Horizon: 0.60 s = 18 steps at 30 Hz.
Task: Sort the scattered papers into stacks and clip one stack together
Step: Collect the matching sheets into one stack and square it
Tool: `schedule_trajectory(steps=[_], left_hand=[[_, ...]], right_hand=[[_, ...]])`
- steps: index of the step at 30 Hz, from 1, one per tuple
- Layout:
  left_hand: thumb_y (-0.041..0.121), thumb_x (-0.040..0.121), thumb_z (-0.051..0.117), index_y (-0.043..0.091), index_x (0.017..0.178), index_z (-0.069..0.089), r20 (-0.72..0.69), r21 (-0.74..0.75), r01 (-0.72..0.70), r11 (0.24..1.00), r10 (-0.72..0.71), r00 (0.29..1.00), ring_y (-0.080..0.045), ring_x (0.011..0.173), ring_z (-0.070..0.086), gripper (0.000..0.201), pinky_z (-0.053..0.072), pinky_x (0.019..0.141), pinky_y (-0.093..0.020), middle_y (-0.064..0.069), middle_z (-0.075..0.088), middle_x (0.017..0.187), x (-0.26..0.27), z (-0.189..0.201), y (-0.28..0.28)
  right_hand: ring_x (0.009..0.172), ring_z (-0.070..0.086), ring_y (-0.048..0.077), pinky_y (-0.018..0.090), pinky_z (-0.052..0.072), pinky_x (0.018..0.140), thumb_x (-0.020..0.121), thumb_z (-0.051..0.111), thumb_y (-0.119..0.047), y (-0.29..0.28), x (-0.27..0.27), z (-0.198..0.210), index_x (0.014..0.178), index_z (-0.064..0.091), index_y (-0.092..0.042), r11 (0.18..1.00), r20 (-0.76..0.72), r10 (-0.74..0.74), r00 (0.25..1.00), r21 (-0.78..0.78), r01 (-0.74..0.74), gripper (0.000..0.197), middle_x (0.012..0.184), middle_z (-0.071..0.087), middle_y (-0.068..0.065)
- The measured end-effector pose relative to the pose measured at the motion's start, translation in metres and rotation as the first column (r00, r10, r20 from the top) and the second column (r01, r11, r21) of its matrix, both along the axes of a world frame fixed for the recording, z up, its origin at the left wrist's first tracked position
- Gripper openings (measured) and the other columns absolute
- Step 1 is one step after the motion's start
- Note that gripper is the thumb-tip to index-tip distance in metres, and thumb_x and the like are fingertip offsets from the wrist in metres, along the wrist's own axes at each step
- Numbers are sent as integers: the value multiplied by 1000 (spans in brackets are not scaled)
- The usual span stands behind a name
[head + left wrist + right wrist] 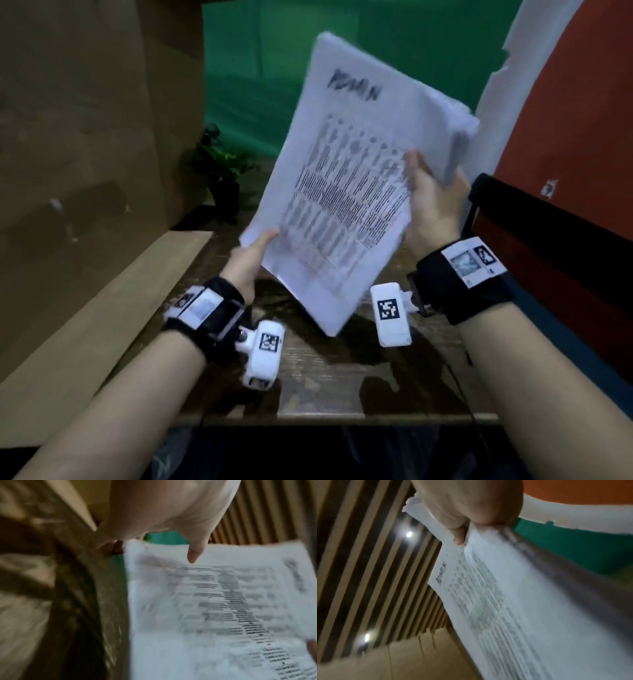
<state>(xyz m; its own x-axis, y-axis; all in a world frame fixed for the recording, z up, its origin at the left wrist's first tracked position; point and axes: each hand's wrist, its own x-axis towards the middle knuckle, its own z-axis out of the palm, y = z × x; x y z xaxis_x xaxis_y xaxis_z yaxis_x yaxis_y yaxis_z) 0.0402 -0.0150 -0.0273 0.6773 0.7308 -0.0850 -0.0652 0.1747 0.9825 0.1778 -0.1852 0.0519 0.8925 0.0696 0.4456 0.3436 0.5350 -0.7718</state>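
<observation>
Paper stack above the table, plant behind.

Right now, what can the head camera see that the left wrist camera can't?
Only the head view shows both hands together: the left hand and right hand holding the stack of papers up above the wooden table, plus a plant. Only the left wrist view shows the slatted ceiling. Both show the printed top page and the green backdrop.
</observation>
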Motion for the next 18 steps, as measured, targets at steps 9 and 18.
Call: schedule_trajectory(steps=[9, 18], left_hand=[[14, 97, 52, 17, 121, 52, 425, 41, -172, 984, 138, 894, -10, 87, 71, 24, 58, 70, -33, 3, 69, 105, -24, 9, 26], [16, 90, 47, 11, 120, 55, 338, 244, -131, 961, 43, 940, -6, 84, 67, 31, 54, 79, -33, -3, 66, 101, -38, -11, 47]], right_hand=[[117, 63, 26, 41, 49, 101, 93, 62, -16, -37, 43, -48, 133, 57, -5, 812, -267, 497, 826, -191, -551, 42, 130, 63, 11], [111, 61, 38, 57, 46, 100, 66, 54, 4, -44, 45, -76, 130, 51, 3, 733, -294, 472, 831, -393, -555, 64, 125, 61, 26]])
